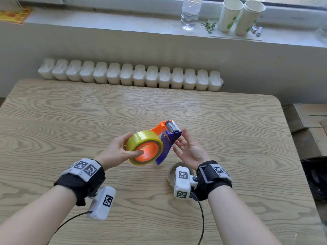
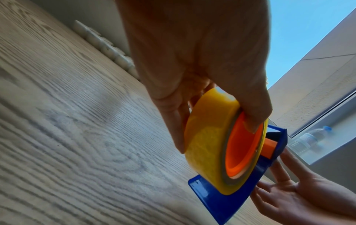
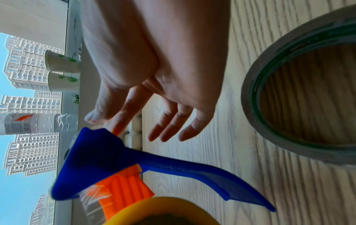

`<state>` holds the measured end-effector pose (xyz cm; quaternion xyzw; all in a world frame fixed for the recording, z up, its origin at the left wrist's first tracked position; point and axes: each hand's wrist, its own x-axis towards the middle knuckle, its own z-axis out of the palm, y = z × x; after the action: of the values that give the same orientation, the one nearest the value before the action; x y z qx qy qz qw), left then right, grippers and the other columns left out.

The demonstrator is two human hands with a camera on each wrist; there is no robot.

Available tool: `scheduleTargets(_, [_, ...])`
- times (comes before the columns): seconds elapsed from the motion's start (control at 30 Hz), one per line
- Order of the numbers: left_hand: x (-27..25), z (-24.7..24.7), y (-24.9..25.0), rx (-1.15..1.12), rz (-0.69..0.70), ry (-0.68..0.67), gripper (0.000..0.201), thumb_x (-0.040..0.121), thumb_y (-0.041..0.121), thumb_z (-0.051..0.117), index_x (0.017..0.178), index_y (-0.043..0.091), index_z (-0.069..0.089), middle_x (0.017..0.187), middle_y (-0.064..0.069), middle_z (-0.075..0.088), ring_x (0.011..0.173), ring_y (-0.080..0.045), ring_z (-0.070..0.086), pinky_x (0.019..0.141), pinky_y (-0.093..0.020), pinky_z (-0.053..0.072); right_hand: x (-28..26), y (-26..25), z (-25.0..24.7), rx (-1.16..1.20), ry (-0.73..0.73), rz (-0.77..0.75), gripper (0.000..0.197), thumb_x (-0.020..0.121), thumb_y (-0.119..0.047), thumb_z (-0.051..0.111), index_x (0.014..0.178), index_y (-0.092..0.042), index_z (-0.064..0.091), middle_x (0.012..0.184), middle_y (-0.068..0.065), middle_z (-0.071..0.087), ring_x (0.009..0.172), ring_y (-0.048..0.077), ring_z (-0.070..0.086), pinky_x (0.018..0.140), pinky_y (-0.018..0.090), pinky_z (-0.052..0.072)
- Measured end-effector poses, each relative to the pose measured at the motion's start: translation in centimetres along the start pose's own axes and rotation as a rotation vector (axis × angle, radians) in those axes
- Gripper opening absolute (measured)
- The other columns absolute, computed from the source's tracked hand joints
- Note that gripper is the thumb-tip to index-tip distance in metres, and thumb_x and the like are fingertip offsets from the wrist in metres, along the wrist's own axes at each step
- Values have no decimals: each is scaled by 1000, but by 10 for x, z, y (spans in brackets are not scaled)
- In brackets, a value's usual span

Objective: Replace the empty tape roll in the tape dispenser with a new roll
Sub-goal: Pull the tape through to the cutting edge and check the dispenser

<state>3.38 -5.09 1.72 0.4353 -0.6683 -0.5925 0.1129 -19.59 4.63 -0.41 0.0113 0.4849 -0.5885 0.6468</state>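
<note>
A new yellow tape roll (image 1: 145, 138) (image 2: 204, 144) (image 3: 154, 210) sits on the orange hub of the blue and orange tape dispenser (image 1: 174, 136) (image 2: 221, 202) (image 3: 92, 152), held above the table. My left hand (image 1: 122, 147) (image 2: 192, 45) grips the roll, thumb pressed into the orange hub and fingers round the far side. My right hand (image 1: 187, 147) (image 2: 289, 197) (image 3: 154, 60) is open with straight fingers beside the blue frame, fingertips at its head by the blade. The empty grey cardboard roll (image 1: 170, 171) (image 3: 250, 91) lies flat on the table under my right wrist.
The wooden table (image 1: 70, 121) stretches around my hands. Behind it runs a white radiator (image 1: 131, 75), and the windowsill above holds a water bottle (image 1: 190, 11) and two paper cups (image 1: 230, 15). Cardboard boxes (image 1: 309, 121) and a black bag (image 1: 315, 177) stand to the right.
</note>
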Motion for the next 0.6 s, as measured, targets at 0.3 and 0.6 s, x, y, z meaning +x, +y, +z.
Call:
scheduleTargets(0.3, [7,6,2,-11,-24,3,26,75,15,80,88,28,61,61,18,64,56,2,56,56,-15,47,-6,-1,5,-99,-19,-57,33,96,-41,42,118,-23,59,117,-1,62,104,12,56,94,31,40])
scheduleTargets(0.6, [2,7,2,-144,-109,-7,37,65,29,84,96,29,64,74,7,70,68,-9,66,59,-29,55,-3,6,13,-438,99,-213,35,93,-15,53,128,-13,55,115,3,63,104,13,57,96,33,42])
